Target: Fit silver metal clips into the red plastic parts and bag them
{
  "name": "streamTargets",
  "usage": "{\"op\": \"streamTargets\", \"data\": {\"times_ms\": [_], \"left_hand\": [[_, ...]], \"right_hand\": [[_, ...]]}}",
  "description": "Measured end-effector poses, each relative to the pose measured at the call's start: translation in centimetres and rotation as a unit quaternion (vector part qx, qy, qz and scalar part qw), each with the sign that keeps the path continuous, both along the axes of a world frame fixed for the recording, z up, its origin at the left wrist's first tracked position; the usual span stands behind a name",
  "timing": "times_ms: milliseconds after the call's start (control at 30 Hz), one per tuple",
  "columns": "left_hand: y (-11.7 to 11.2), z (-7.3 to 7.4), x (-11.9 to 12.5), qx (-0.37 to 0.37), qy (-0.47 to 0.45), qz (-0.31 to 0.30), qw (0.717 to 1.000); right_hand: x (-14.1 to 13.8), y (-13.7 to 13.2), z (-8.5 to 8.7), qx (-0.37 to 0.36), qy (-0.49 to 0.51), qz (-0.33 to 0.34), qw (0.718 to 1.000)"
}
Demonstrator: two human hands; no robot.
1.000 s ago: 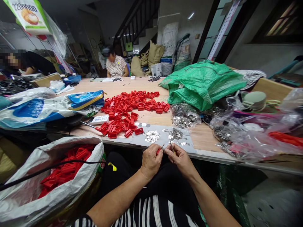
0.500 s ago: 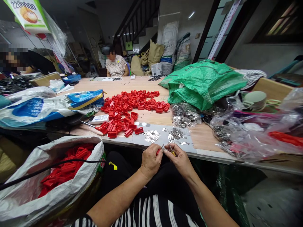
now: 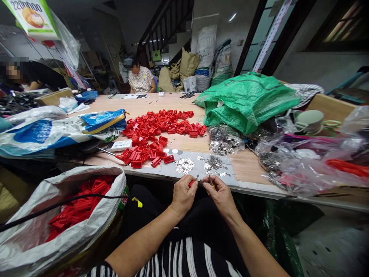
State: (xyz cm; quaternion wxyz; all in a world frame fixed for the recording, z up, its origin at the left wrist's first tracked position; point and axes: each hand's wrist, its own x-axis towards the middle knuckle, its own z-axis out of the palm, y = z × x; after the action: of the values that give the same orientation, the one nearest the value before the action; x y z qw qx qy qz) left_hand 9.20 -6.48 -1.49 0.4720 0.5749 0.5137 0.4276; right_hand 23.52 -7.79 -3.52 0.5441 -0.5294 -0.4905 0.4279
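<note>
My left hand [image 3: 183, 194] is closed round a small red plastic part [image 3: 191, 183] with a thin metal piece sticking up from it. My right hand [image 3: 220, 194] pinches a slim metal tool with a yellow handle [image 3: 211, 181], its tip close to the red part. Both hands hover at the table's near edge, over my lap. Just beyond them lie little heaps of shiny metal bits [image 3: 185, 165] on a grey sheet [image 3: 198, 166]. A wide spread of red plastic parts [image 3: 155, 132] covers the wooden table [image 3: 248, 165] farther out.
A white sack of red parts [image 3: 77, 204] stands open at my lower left, a black cable across it. Blue-white bags [image 3: 57, 130] lie left, a green sack [image 3: 248, 100] and clear plastic bags [image 3: 311, 161] right. Two other people sit at the far end and far left.
My hands have lifted slightly toward the table edge and the right hand's tool has drawn a little away from the red part. Nothing else has moved.
</note>
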Motion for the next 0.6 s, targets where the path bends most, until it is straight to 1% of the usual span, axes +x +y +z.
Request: {"op": "streamTargets", "data": {"times_ms": [67,100,200,267,433,600], "left_hand": [[0.4,0.0,0.3,-0.09,-0.064,-0.015,0.994],[0.7,0.1,0.5,-0.123,-0.082,-0.027,0.989],[1.4,0.5,1.1,-0.203,-0.133,-0.058,0.968],[1.9,0.8,1.5,-0.247,-0.163,-0.066,0.953],[2.8,1.2,2.5,-0.317,-0.201,-0.061,0.925],[3.9,1.1,3.2,-0.352,-0.2,-0.038,0.913]], "right_hand": [[0.6,0.1,-0.2,-0.007,0.008,-0.01,1.0],[0.9,0.2,-0.2,-0.01,0.011,-0.014,1.0],[2.0,0.3,-0.4,-0.022,0.007,-0.02,1.0],[2.7,0.2,-0.4,-0.026,0.0,-0.023,0.999],[4.1,0.1,-0.2,-0.016,-0.018,-0.034,0.999],[6.4,0.3,-0.4,-0.011,-0.052,-0.067,0.996]]}}
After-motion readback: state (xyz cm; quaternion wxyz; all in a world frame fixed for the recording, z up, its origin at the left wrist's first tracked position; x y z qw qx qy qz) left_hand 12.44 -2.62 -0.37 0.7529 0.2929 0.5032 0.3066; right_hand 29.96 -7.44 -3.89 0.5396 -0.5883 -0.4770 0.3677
